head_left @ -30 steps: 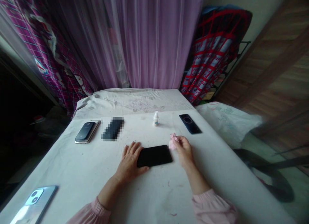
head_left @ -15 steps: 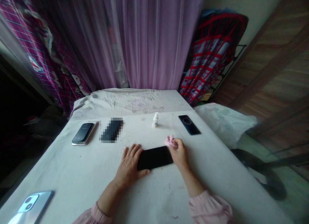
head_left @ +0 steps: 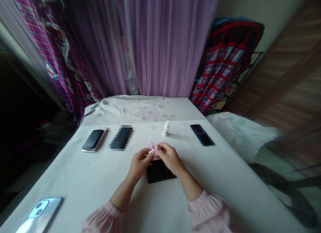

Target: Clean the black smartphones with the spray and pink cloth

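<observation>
Both hands meet over a black phone (head_left: 160,172) that lies on the white-covered table with its dark screen up. A small crumpled pink cloth (head_left: 152,149) is pinched between them, just past the phone's far edge. My left hand (head_left: 139,163) grips the cloth from the left with thumb and fingers. On the other side, my right hand (head_left: 171,156) holds it too and covers the phone's upper right part. A small white spray bottle (head_left: 166,128) stands upright beyond the hands.
Stacked phones (head_left: 93,140) lie at the left, beside a pixelated dark object (head_left: 121,137). A dark blue phone (head_left: 202,135) rests near the right edge, and a silver-blue phone (head_left: 45,214) at the near left. Purple curtains (head_left: 163,45) hang behind the table (head_left: 100,183).
My left hand has come off the black phone and taken hold of the pink cloth. My right hand has moved left with the cloth. The camera view has shifted slightly.
</observation>
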Demonstrator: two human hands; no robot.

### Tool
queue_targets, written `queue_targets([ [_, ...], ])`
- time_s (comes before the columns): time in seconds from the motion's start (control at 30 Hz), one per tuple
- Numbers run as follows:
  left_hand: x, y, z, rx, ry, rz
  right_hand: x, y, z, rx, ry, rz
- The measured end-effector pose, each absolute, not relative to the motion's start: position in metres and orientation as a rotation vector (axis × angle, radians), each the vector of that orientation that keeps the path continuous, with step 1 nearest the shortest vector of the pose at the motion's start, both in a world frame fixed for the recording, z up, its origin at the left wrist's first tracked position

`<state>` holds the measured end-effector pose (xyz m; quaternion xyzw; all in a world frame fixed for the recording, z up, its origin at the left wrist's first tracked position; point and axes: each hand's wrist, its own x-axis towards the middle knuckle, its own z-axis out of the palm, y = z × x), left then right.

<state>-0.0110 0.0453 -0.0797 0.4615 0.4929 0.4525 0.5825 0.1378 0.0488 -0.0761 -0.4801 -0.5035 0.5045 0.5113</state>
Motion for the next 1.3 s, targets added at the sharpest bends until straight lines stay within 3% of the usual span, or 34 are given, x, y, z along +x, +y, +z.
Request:
queue_targets([
  [0.07, -0.011, 0.053, -0.083, 1.029, 1.16, 1.082, 0.147, 0.066, -0.078, -1.246, -1.256, 1.045],
  [0.17, -0.008, 0.066, -0.092, 0.952, 1.167, 1.133, 0.167, 0.098, -0.08, -1.451, -1.162, 0.517],
  [0.27, -0.003, 0.08, -0.1, 0.9, 1.174, 1.169, 0.177, 0.128, -0.087, -1.587, -1.198, 0.294],
  [0.47, -0.003, 0.088, -0.103, 0.889, 1.163, 1.199, 0.17, 0.147, -0.102, -1.661, -1.407, 0.219],
  [0.87, -0.003, 0.086, -0.097, 0.888, 1.143, 1.178, 0.182, 0.104, -0.073, -1.547, -1.388, 0.28],
  [1.3, -0.001, 0.093, -0.097, 0.862, 1.173, 1.141, 0.162, 0.087, -0.075, -1.711, -1.692, 0.073],
])
